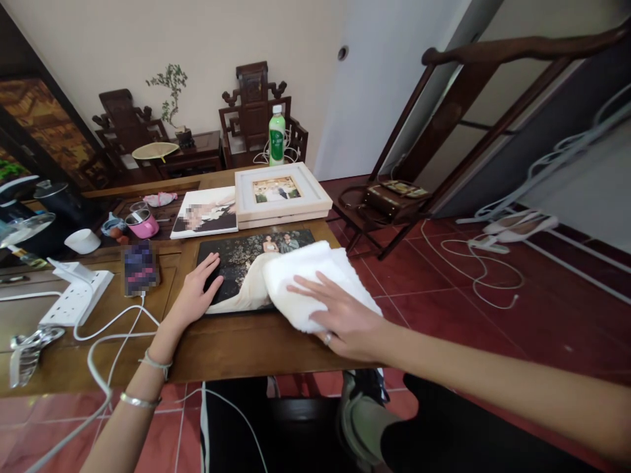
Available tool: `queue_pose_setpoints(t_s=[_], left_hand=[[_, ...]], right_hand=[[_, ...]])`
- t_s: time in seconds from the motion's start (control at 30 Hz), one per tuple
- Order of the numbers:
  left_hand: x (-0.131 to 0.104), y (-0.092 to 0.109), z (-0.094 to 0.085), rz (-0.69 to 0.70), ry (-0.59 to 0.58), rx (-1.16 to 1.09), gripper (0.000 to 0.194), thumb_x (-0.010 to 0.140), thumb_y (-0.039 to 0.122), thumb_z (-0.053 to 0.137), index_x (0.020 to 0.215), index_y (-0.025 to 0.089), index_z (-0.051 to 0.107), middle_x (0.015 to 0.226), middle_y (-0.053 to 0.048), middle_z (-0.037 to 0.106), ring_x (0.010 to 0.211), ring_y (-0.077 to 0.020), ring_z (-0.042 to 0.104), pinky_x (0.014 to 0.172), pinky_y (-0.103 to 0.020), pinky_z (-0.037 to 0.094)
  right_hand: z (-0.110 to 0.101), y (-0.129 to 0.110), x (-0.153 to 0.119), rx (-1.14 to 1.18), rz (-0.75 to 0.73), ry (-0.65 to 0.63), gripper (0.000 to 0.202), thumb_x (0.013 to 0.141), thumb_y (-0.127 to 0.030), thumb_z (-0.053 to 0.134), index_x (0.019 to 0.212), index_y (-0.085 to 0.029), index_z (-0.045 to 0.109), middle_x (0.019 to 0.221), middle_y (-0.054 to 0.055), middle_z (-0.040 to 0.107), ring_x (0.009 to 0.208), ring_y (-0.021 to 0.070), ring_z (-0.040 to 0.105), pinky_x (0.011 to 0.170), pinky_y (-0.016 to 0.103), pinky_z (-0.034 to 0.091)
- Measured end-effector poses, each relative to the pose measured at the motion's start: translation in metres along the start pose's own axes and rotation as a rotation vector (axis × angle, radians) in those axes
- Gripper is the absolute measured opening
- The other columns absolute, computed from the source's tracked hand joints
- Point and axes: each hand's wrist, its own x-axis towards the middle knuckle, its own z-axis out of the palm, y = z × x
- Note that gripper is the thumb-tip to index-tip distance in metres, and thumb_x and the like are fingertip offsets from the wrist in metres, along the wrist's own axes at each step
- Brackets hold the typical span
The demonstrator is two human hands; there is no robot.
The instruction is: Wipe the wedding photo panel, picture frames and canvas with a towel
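A dark wedding photo panel (234,263) lies flat on the wooden table (231,355), showing a couple and a long pale gown. My left hand (198,289) rests at the panel's left edge, fingers stretched out and touching it. A folded white towel (300,276) covers the panel's right part and hangs past the table's right side. Pressed on the towel, my right hand (345,318) has its fingers spread over the cloth and holds it. The towel hides the panel's right end.
Behind lie a white framed photo (315,190) and a smaller photo panel (197,223). A green bottle (277,141) stands at the back. Leftward are a phone (141,269), a power strip (81,295), cables and a pink cup (142,225). A wooden chair (394,197) stands right.
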Motion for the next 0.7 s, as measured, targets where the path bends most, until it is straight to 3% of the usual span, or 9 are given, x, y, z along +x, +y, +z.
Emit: queue_pose_setpoints(t_s=[0.13, 0.27, 0.4, 0.53, 0.7], left_hand=[[-0.001, 0.0, 0.0, 0.001, 0.004, 0.003, 0.05, 0.094, 0.043, 0.043, 0.134, 0.013, 0.051, 0.145, -0.014, 0.045, 0.138, -0.0263, 0.037, 0.115, -0.047, 0.029], [-0.001, 0.0, 0.001, 0.003, -0.003, 0.008, 0.049, 0.094, 0.042, 0.043, 0.134, 0.014, 0.05, 0.146, -0.014, 0.044, 0.138, -0.0261, 0.037, 0.115, -0.047, 0.029], [-0.002, -0.001, 0.001, 0.007, -0.005, 0.014, 0.049, 0.094, 0.041, 0.043, 0.135, 0.014, 0.049, 0.147, -0.014, 0.044, 0.139, -0.0259, 0.036, 0.115, -0.047, 0.029], [-0.002, -0.002, 0.001, 0.001, -0.014, 0.019, 0.049, 0.094, 0.041, 0.043, 0.135, 0.014, 0.049, 0.147, -0.014, 0.043, 0.138, -0.0258, 0.037, 0.114, -0.048, 0.03], [-0.002, -0.001, 0.0, 0.004, -0.013, 0.022, 0.049, 0.094, 0.041, 0.043, 0.136, 0.016, 0.048, 0.147, -0.013, 0.043, 0.139, -0.0256, 0.036, 0.114, -0.048, 0.03]], right_hand=[[0.007, -0.027, -0.013, -0.01, -0.104, 0.005, 0.015, 0.067, -0.01, 0.057, 0.071, -0.017, 0.069, 0.143, 0.018, 0.046, 0.137, 0.0388, 0.029, 0.109, 0.066, 0.022], [0.001, -0.022, -0.004, 0.002, -0.106, -0.055, 0.018, 0.067, -0.009, 0.058, 0.077, -0.018, 0.071, 0.143, 0.017, 0.046, 0.137, 0.0382, 0.031, 0.108, 0.065, 0.024], [-0.014, 0.013, 0.023, 0.013, -0.085, -0.163, 0.018, 0.078, -0.012, 0.054, 0.087, -0.015, 0.07, 0.141, 0.019, 0.048, 0.137, 0.0335, 0.033, 0.109, 0.06, 0.028], [-0.021, 0.06, 0.055, -0.026, -0.004, -0.168, 0.017, 0.082, -0.014, 0.052, 0.092, -0.017, 0.067, 0.14, 0.016, 0.049, 0.13, 0.0301, 0.043, 0.104, 0.051, 0.039], [-0.016, 0.098, 0.092, -0.092, 0.141, -0.187, 0.022, 0.09, -0.023, 0.047, 0.1, -0.014, 0.064, 0.111, 0.017, 0.064, 0.105, 0.0311, 0.059, 0.085, 0.043, 0.048]])
